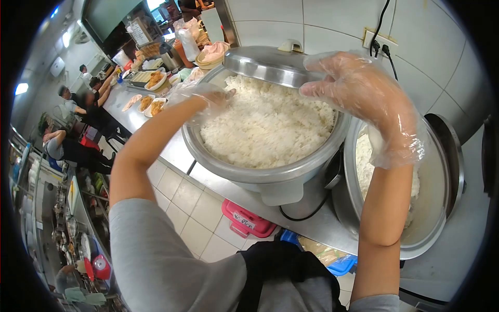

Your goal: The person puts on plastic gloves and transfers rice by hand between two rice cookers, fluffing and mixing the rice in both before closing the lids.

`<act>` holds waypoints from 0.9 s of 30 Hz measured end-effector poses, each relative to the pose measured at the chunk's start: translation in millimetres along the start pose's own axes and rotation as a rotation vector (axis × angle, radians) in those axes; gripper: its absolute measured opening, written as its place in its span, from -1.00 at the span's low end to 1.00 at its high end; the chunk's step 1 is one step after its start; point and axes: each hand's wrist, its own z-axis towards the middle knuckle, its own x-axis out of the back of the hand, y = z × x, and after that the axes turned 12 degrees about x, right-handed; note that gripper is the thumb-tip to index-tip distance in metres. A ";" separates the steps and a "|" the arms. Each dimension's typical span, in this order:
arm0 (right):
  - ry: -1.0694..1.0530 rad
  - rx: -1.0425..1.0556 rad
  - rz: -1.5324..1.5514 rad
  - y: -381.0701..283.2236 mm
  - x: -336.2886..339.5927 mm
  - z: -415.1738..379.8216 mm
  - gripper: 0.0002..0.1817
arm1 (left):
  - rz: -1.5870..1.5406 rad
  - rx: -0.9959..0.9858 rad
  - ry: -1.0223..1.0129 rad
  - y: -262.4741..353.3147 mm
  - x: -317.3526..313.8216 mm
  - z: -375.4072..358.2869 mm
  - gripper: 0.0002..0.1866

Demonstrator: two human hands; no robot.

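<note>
A large rice cooker [262, 174], filled almost to its rim with white rice [265, 125], stands on the steel counter. Over the far part of its mouth is the metal lid [267, 65], raised at a tilt. My right hand [358, 86], in a clear plastic glove, grips the lid's right edge between thumb and fingers. At the left rim, my gloved left hand [208, 104] reaches over the rice, its fingertips close to the surface; the loose plastic hides most of its fingers. A second metal pot [442, 218] with rice stands at the right, partly behind my right forearm.
Bowls of fried food [155, 106] and a steamer basket [213, 57] line the counter at the left. A wall socket [382, 44] with black cords is above right. A pink container [247, 218] sits below the counter. Several people work at the far left.
</note>
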 end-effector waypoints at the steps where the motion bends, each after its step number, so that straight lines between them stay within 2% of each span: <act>1: -0.004 -0.001 0.000 0.7 1.1 -0.4 -0.45 | 0.037 0.009 -0.072 13.5 11.6 -24.3 -0.53; 3: 0.016 -0.007 0.069 2.9 2.3 -1.3 -0.44 | 0.083 -0.031 -0.088 30.8 12.3 -55.8 -0.48; 4: 0.014 -0.009 0.075 4.4 1.4 -1.3 -0.44 | 0.104 -0.077 -0.024 37.5 5.8 -69.5 -0.45; 7: 0.023 -0.010 0.076 3.8 -1.8 -1.2 -0.43 | -0.971 -0.219 -0.268 -52.7 -137.0 32.6 -0.42; 8: -0.034 -0.035 0.085 1.9 -0.7 1.6 -0.44 | -0.108 -0.038 -0.147 25.9 -32.5 -51.0 -0.40; 9: -0.085 -0.059 0.086 0.3 1.6 4.0 -0.44 | -0.057 0.008 -0.153 40.7 -9.6 -67.2 -0.39; 11: -0.057 -0.033 0.055 0.0 7.6 3.0 -0.44 | -0.037 0.039 -0.162 60.1 20.2 -89.8 -0.35; 12: -0.043 -0.015 0.044 0.8 8.3 1.1 -0.44 | -0.039 -0.041 -0.017 56.9 12.7 -86.9 -0.31; 13: -0.045 -0.028 0.048 2.6 7.8 1.7 -0.44 | -0.034 -0.049 -0.026 57.9 8.7 -82.1 -0.31; 15: -0.068 -0.094 0.095 4.1 7.3 5.7 -0.43 | -0.057 0.224 0.002 57.8 -1.6 -73.3 -0.32; 16: -0.077 -0.098 0.099 0.6 8.4 5.8 -0.43 | -0.058 0.223 -0.008 48.0 -13.6 -59.5 -0.32; 18: -0.108 -0.101 0.037 -6.9 12.7 4.6 -0.48 | -0.084 0.018 0.016 22.5 -32.0 -24.8 -0.27; 19: -0.106 -0.107 0.036 -6.2 12.3 3.6 -0.48 | -0.081 0.012 0.016 33.4 -19.5 -22.0 -0.27; 21: -0.071 -0.064 0.056 -2.6 9.6 3.3 -0.46 | -0.070 0.171 -0.021 65.6 11.8 -21.4 -0.31; 22: -0.071 -0.066 0.055 0.0 9.5 4.4 -0.46 | -0.071 0.169 -0.020 56.9 7.2 4.2 -0.31; 24: -0.085 -0.053 0.071 4.3 7.5 5.1 -0.47 | 0.047 -0.067 0.132 33.3 -17.8 62.3 -0.35; 27: 0.004 -0.057 0.064 4.7 5.1 2.9 -0.44 | -0.046 -0.232 0.274 59.1 -6.7 87.0 -0.35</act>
